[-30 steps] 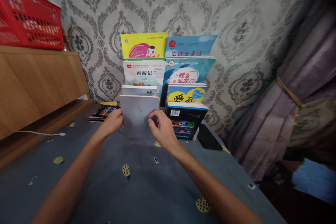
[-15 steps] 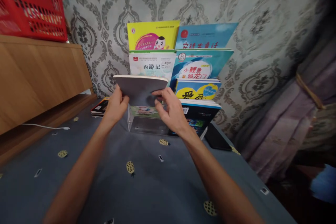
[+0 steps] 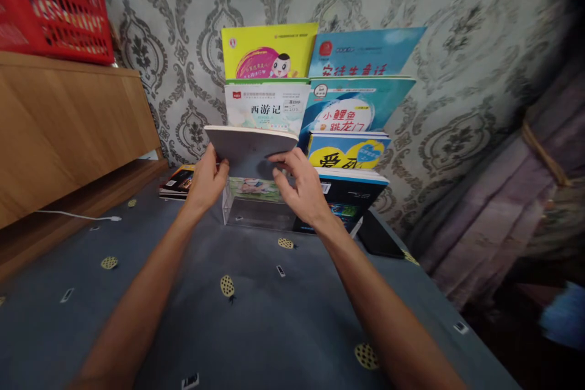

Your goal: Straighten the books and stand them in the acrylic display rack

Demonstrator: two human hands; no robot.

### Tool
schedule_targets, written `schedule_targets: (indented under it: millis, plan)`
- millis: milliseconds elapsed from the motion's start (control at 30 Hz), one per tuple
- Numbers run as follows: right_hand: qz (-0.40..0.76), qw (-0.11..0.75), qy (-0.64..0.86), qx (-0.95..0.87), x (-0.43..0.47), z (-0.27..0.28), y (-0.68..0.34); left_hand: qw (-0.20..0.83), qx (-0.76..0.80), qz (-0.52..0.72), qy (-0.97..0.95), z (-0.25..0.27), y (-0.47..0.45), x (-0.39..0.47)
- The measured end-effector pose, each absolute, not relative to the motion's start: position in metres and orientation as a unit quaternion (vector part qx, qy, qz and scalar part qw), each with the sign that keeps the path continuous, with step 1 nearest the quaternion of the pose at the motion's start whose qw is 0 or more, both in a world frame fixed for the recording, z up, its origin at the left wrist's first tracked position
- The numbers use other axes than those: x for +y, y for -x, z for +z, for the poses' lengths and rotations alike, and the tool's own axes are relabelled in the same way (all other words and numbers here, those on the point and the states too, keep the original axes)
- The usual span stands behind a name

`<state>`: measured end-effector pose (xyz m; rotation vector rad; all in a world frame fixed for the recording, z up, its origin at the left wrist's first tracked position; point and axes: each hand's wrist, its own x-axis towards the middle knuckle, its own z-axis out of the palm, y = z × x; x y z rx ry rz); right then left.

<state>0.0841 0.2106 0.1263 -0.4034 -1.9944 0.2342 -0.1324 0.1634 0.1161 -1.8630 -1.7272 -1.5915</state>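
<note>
Centre frame: left hand (image 3: 208, 180) pinching thin, grey-covered rectangular book (image 3: 247, 149); right hand (image 3: 300, 186) half-curled at its right side, hold unclear. Even support advisable.

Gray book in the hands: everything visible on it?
The gray book looks thin, with a plain, smooth-looking gray face toward the camera and a pale upper edge. It is tilted, in front of the white book; whether it touches the clear stand is unclear. The left hand grips its left side; the right hand touches its face toward the right. Its far side is hidden.
</note>
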Motion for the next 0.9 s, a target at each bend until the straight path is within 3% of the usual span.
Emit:
schedule_targets:
  millis: [367, 533, 900]
  plan:
    - [0.115, 0.475, 0.226, -0.843, 0.220, 0.111, -0.079, 0.135, -0.649, -0.450, 0.598, 0.106, 0.124, 0.171]
    - [0.068, 0.491, 0.268, -0.826, 0.221, 0.095, -0.068, 0.160, -0.713, -0.386, 0.563, 0.101, 0.120, 0.170]
    - [0.062, 0.509, 0.277, -0.813, 0.231, 0.083, -0.065, 0.177, -0.707, -0.368, 0.578, 0.089, 0.120, 0.179]
